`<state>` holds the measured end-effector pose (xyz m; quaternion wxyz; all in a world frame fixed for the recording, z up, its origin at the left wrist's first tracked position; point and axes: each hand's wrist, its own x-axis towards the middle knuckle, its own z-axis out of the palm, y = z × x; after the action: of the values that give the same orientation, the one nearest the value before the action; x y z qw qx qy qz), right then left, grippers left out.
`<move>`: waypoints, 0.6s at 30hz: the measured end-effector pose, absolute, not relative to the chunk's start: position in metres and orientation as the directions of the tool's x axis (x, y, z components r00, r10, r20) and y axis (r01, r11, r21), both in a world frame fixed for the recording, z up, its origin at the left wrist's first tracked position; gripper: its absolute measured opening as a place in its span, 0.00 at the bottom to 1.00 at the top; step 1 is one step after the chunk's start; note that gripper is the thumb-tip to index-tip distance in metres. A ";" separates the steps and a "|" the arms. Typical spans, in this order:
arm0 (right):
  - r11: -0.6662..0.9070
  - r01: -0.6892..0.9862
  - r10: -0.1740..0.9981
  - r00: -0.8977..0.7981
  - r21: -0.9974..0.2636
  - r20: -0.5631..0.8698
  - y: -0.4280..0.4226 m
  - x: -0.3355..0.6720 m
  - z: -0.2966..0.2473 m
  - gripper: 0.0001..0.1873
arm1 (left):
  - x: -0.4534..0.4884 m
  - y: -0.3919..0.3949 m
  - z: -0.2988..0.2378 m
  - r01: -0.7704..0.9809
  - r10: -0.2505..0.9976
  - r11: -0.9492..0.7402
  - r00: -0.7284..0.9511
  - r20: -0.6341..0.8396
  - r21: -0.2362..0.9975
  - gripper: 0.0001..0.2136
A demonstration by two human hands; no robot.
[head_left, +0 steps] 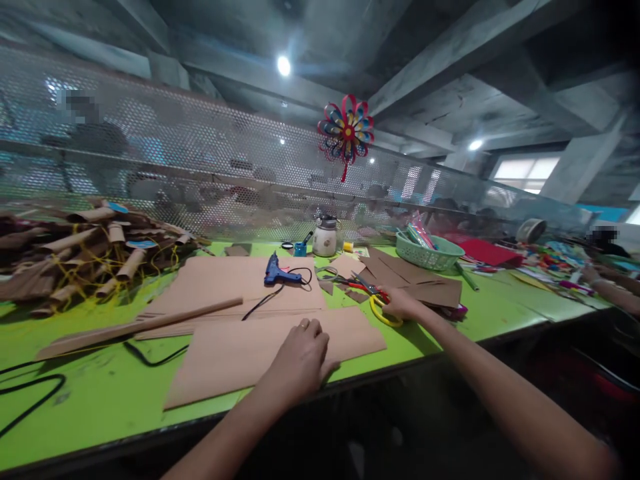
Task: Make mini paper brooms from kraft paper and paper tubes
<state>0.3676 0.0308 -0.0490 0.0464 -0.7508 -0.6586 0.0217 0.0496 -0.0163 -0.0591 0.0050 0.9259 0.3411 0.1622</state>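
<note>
My left hand (304, 350) rests on a brown kraft paper sheet (225, 360) near the table's front edge. Its fingers are curled down, with the thumb by the sheet's near edge. To the right, my right hand (400, 304) is closed on the handles of a pair of scissors (385, 315), which show yellow and red. The blades point away to the left, over small paper scraps (356, 295). Behind the sheet lies a stack of brown paper (200, 283) with a blue glue gun (280, 273) on top. A long folded paper strip (150, 325) crosses the stack's left part.
Brown paper rolls with yellow strings (113, 250) are heaped at the left. A white jar (325, 239), a green basket (430, 252) and brown sheets (415, 280) stand or lie farther back. Black cord (155, 360) runs across the green table (100, 400). Another person's arm (613, 290) shows far right.
</note>
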 end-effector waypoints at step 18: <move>-0.296 0.936 0.925 0.330 -0.189 0.185 0.066 0.393 -0.018 0.15 | 0.046 -0.021 -0.057 0.609 0.644 -0.765 0.710 0.287 0.209 0.13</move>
<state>0.3932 0.0663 -0.0176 0.1318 -0.8048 -0.5783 -0.0204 0.0457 -0.0208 -0.0574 0.0494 0.9233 0.3393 0.1734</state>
